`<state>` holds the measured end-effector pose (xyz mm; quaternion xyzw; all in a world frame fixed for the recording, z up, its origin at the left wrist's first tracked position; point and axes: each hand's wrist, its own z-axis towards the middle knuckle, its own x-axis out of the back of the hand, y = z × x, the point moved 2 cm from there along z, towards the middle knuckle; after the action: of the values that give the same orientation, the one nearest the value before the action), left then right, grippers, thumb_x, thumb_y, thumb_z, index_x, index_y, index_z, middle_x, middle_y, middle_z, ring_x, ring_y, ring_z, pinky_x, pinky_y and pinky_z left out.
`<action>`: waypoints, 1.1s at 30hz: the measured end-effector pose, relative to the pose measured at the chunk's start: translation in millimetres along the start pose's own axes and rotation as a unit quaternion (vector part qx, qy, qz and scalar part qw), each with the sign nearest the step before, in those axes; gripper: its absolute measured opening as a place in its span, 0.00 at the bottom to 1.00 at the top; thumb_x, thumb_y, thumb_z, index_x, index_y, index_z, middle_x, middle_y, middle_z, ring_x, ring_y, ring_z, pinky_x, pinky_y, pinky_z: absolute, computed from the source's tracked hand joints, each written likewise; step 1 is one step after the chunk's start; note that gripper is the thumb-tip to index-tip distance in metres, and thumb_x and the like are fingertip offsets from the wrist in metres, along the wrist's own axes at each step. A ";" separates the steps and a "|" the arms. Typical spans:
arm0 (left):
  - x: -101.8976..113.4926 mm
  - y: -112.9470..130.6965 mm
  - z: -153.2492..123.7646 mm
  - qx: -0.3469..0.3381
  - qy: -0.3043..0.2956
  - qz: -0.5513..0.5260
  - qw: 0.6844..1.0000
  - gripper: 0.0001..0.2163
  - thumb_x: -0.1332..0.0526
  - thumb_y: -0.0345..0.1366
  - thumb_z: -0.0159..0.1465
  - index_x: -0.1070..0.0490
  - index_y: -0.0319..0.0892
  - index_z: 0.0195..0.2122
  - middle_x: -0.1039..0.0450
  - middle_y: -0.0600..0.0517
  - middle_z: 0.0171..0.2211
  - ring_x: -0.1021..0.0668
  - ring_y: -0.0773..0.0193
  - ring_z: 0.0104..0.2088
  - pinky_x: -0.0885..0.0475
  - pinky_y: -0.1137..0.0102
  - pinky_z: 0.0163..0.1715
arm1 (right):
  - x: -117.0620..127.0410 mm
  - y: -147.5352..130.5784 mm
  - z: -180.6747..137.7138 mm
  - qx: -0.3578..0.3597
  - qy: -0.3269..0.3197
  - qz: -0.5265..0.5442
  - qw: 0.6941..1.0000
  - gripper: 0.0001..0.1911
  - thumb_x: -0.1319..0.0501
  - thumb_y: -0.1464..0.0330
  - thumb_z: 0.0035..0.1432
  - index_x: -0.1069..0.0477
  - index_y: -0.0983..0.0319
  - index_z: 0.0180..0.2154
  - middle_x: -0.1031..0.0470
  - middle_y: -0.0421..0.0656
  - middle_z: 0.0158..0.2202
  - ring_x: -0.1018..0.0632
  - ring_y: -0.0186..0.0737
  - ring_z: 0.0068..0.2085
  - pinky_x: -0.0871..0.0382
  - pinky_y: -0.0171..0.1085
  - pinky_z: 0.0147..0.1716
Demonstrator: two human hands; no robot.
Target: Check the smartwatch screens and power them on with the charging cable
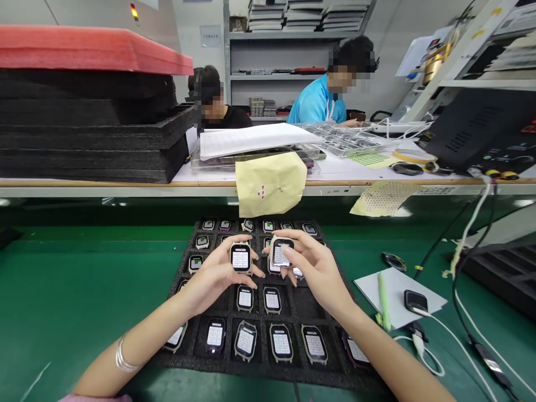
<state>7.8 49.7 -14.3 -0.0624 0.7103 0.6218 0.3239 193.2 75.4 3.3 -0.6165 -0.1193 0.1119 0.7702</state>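
Note:
A black foam tray [307, 304] lies on the green mat in front of me, with several small square-screened devices in its pockets. My left hand [215, 273] is closed around one lit device [240, 258], held above the tray's middle. My right hand [312, 265] grips a second device [281, 251] by its edges, tilted, just right of the first. The two hands almost touch. A silver bangle [123, 354] sits on my left wrist.
A white paper with a green pen [383, 298] and a black puck on a cable [416, 301] lie right of the tray. A raised shelf edge [167, 187] holds stacked black foam [87, 131], papers and a yellow sheet [270, 184]. Two people sit behind it.

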 end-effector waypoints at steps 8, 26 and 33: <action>-11.8 0.0 -6.4 -0.062 0.006 0.107 0.992 0.15 0.42 0.37 0.64 0.37 0.43 0.51 0.29 0.47 0.38 0.23 0.59 0.36 0.25 0.65 0.33 | 0.3 -1.4 -1.5 0.025 -0.004 -0.006 1.000 0.14 0.42 0.60 0.62 0.30 0.58 0.46 0.23 0.45 0.37 0.27 0.36 0.23 0.37 0.32 0.14; -13.2 1.9 -16.7 -0.060 -0.016 0.021 0.998 0.22 0.42 0.25 0.58 0.38 0.43 0.55 0.27 0.47 0.39 0.22 0.58 0.37 0.24 0.63 0.35 | -10.5 -23.6 -26.1 0.011 -0.016 0.042 0.999 0.14 0.35 0.65 0.58 0.30 0.57 0.46 0.23 0.45 0.36 0.26 0.34 0.24 0.33 0.30 0.16; -19.0 -0.7 -20.9 -0.047 -0.002 0.049 0.998 0.18 0.44 0.35 0.65 0.40 0.43 0.57 0.29 0.47 0.37 0.23 0.59 0.36 0.25 0.66 0.33 | -25.0 -64.8 -93.3 -0.108 -0.222 0.236 0.940 0.30 0.34 0.59 0.55 0.39 0.49 0.58 0.24 0.46 0.42 0.20 0.48 0.41 0.24 0.39 0.36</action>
<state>15.0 24.2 -4.3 -0.0416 0.6816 0.6699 0.2914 201.2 -32.7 45.7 -0.6662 -0.1498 0.4105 0.6044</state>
